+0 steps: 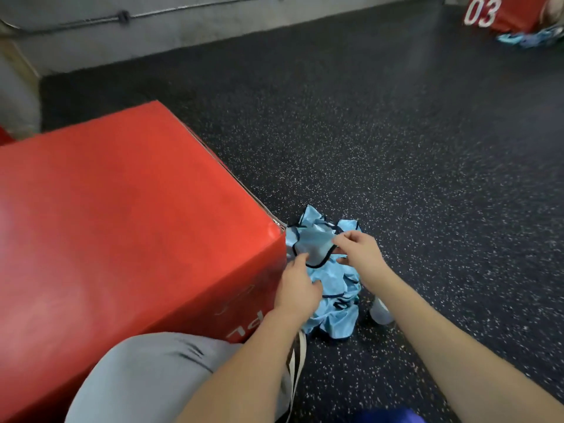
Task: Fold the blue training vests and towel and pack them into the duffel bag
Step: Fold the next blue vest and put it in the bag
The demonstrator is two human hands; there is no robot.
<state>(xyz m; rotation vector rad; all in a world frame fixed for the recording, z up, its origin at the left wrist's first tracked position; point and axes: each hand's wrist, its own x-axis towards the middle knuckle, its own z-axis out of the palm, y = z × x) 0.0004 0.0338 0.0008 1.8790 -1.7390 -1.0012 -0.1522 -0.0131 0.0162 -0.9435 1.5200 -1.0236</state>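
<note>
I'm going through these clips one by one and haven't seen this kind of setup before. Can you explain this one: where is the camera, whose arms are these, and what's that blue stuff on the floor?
There is no machine here. The single picture comes from a wide-angle camera worn on a person's head, looking forward and down, so the two bare arms reaching in from the bottom are the wearer's own.

On the dark speckled floor, beside a large red padded box, lies a crumpled heap of light blue training vests with dark trim. The right hand pinches a piece of the top vest and lifts it; the left hand touches the pile with fairly straight fingers, though blur hides its exact hold.

A second red box marked 03 stands far off, with more blue cloth at its foot. No duffel bag is clearly recognisable.
</note>
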